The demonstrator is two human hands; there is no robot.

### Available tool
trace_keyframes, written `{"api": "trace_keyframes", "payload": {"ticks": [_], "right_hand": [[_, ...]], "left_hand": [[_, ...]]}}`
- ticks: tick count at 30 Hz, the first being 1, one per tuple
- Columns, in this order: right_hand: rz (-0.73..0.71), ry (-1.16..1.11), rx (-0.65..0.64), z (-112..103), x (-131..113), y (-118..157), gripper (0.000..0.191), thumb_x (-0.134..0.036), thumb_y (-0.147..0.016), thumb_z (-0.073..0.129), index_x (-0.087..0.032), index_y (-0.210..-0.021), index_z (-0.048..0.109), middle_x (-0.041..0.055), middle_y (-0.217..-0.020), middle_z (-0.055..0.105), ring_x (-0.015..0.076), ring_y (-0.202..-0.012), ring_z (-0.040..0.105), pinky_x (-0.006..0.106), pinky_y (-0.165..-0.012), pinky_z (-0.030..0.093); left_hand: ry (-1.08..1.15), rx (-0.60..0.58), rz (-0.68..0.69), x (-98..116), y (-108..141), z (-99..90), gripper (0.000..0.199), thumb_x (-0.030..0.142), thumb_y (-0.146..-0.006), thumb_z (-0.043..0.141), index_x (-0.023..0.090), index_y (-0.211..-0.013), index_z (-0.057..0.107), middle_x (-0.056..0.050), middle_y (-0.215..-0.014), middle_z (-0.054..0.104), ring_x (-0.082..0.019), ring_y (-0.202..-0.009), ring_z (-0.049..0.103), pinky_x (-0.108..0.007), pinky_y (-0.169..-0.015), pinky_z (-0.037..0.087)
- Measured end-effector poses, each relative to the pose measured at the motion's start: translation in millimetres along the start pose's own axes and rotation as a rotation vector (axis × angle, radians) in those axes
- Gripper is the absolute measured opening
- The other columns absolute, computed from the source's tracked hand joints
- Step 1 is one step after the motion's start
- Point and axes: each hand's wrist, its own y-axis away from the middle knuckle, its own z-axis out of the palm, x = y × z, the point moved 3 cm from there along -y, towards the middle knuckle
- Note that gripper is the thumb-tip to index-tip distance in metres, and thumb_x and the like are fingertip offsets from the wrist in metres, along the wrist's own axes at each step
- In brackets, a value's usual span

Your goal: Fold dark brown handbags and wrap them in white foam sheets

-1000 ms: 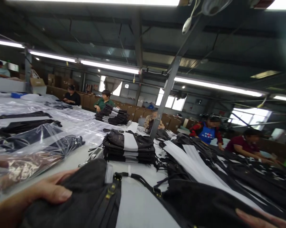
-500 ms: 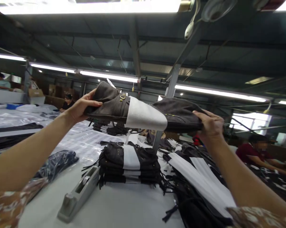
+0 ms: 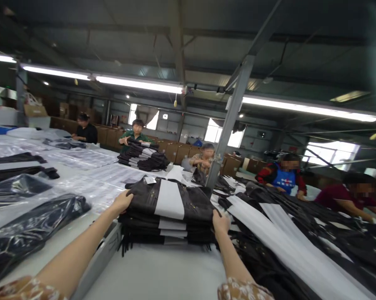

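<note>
"While both hands are at the stack, where exactly is the top bag [image 3: 141, 200]?"

"It lies on the stack of dark bags [image 3: 138, 227], straight in front of the wearer; a white paper band [image 3: 169, 199] crosses its middle, and a small white tag [image 3: 149, 180] sits near its back edge."

"And the hands?"

"The left hand [image 3: 123, 201] is nearly closed, its fingers bent over the bag's left end; the right hand [image 3: 221, 221] is nearly closed too, pinching the right end."

"What is around them?"

"The white table [image 3: 163, 273] carries the stack; beside the left forearm is a long grey object [image 3: 97, 262], perhaps a tape dispenser, though the arm hides too much to be sure; farther left lies a dark bundle in clear plastic [image 3: 41, 225]; to the right, long white strips [image 3: 288, 250] lie over more dark bags [image 3: 256, 254]."

"Anyone beyond?"

"A person in green [image 3: 136, 134] stands behind another banded stack [image 3: 144, 157]; a person in a blue apron [image 3: 283, 177] is at the right, beyond the grey post [image 3: 231, 121]."
</note>
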Motion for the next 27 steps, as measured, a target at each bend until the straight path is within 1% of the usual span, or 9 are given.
{"api": "trace_keyframes", "payload": {"ticks": [3,6,8,11,15,18,22,24,27], "right_hand": [[0.122,0.067,-0.098,24,19,1,0.039,-0.031,-0.085,0.042,-0.009,-0.102,0.07,0.021,-0.1,0.069,0.0291,-0.095,0.065,0.034,-0.078,0.049],[0.174,0.11,-0.169,29,20,0,0.042,-0.034,-0.088,0.038,-0.011,-0.106,0.068,0.0208,-0.108,0.066,0.0296,-0.103,0.062,0.035,-0.082,0.047],[0.223,0.148,-0.175,24,19,7,0.051,-0.042,-0.092,0.03,-0.009,-0.114,0.062,0.0244,-0.112,0.062,0.0322,-0.102,0.062,0.04,-0.08,0.047],[0.262,0.224,-0.159,9,19,29,0.065,-0.054,-0.093,0.019,-0.007,-0.126,0.05,0.0285,-0.114,0.058,0.0364,-0.102,0.06,0.048,-0.078,0.046],[0.157,0.333,-0.18,-22,16,66,0.062,-0.052,-0.094,0.024,-0.007,-0.134,0.038,0.0267,-0.116,0.057,0.0359,-0.106,0.058,0.05,-0.082,0.044],[-0.01,0.37,-0.244,-53,12,114,0.049,-0.038,-0.091,0.043,-0.016,-0.135,0.039,0.0182,-0.119,0.057,0.03,-0.107,0.058,0.041,-0.085,0.044],[-0.299,0.372,-0.418,-95,27,215,0.033,-0.029,-0.088,0.048,-0.021,-0.118,0.057,0.012,-0.112,0.061,0.0256,-0.104,0.059,0.036,-0.088,0.045],[-0.369,0.323,-0.487,-114,50,273,0.028,-0.029,-0.088,0.047,-0.021,-0.109,0.063,0.0103,-0.106,0.063,0.0244,-0.101,0.06,0.035,-0.088,0.046],[-0.32,0.227,-0.498,-142,95,348,0.023,-0.027,-0.084,0.049,-0.023,-0.099,0.067,0.0077,-0.098,0.067,0.0226,-0.095,0.063,0.033,-0.086,0.047]], "left_hand": [[-0.108,0.03,0.065,-26,-3,9.9,0.037,0.027,-0.085,0.041,0.014,-0.118,0.053,-0.012,-0.111,0.064,-0.025,-0.101,0.061,-0.035,-0.084,0.048],[-0.206,0.044,0.092,-35,-2,12.9,0.042,0.03,-0.088,0.037,0.013,-0.125,0.046,-0.015,-0.124,0.057,-0.029,-0.113,0.055,-0.039,-0.093,0.043],[-0.26,0.063,0.085,-37,2,14.9,0.045,0.033,-0.089,0.034,0.011,-0.128,0.043,-0.02,-0.125,0.056,-0.034,-0.116,0.053,-0.043,-0.094,0.04],[-0.309,0.079,0.066,-39,11,16.5,0.051,0.042,-0.091,0.028,0.01,-0.129,0.04,-0.024,-0.113,0.06,-0.04,-0.109,0.056,-0.05,-0.087,0.042],[-0.453,0.146,0.037,-33,23,10.3,0.068,0.059,-0.089,0.022,0.007,-0.128,0.041,-0.025,-0.1,0.063,-0.041,-0.096,0.06,-0.046,-0.075,0.045],[-0.541,0.235,0.057,-16,45,4.7,0.074,0.061,-0.088,0.022,0.004,-0.133,0.038,-0.028,-0.105,0.06,-0.042,-0.098,0.058,-0.048,-0.077,0.044],[-0.599,0.375,0.271,14,101,7.3,0.071,0.055,-0.09,0.027,0.01,-0.144,0.025,-0.026,-0.129,0.046,-0.043,-0.119,0.042,-0.058,-0.092,0.034],[-0.615,0.321,0.385,20,132,16.1,0.069,0.053,-0.09,0.029,0.012,-0.145,0.025,-0.024,-0.136,0.041,-0.041,-0.125,0.035,-0.059,-0.098,0.028],[-0.646,0.123,0.487,13,180,35.1,0.068,0.052,-0.089,0.033,0.017,-0.146,0.025,-0.021,-0.141,0.037,-0.038,-0.13,0.03,-0.058,-0.102,0.024]]}}
